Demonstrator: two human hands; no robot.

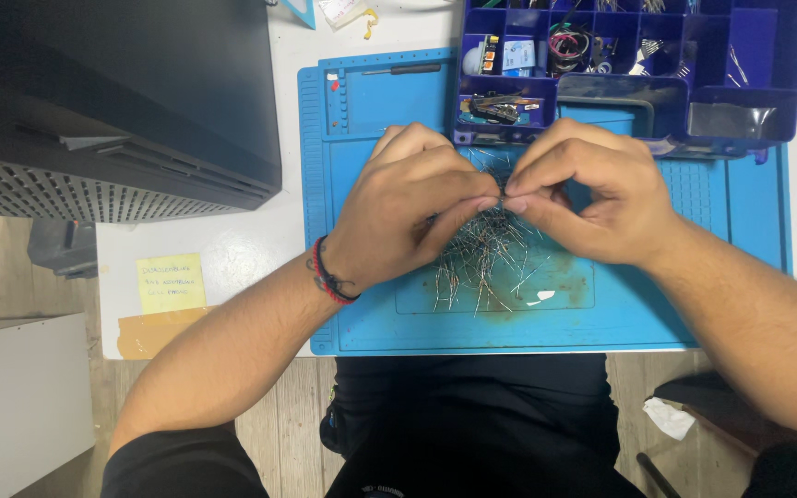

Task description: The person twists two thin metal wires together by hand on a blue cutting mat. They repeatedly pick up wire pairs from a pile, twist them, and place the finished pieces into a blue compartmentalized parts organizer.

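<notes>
Nearest the viewer, dark trousers and two bare forearms are seen rising from the lower corners toward the middle of the white bench [232, 249]. A red and black cord bracelet [328, 275] is worn on the left wrist.

On the bench a blue silicone work mat [371, 314] is spread, and in its shallow recess a loose heap of thin wire-legged components [481, 263] is piled, the legs splayed in many directions. The left hand [408, 212] and the right hand [592, 189] are held directly above the far edge of this heap, their pinched fingertips meeting. A single small component appears to be gripped between thumb and forefinger of each hand, with its long axis running left to right between them; its exact shape is too small to be made out. Both hands are equally close to the heap below.

Farther off, a purple plastic compartment box [749, 101] is set across the far edge of the mat. Its nearest left cell is filled with dark small parts, while coiled wires and small packets are held in cells beyond.

At far left, a black perforated case [94, 111] is seen, and a yellow note [170, 281] is stuck nearer.
</notes>
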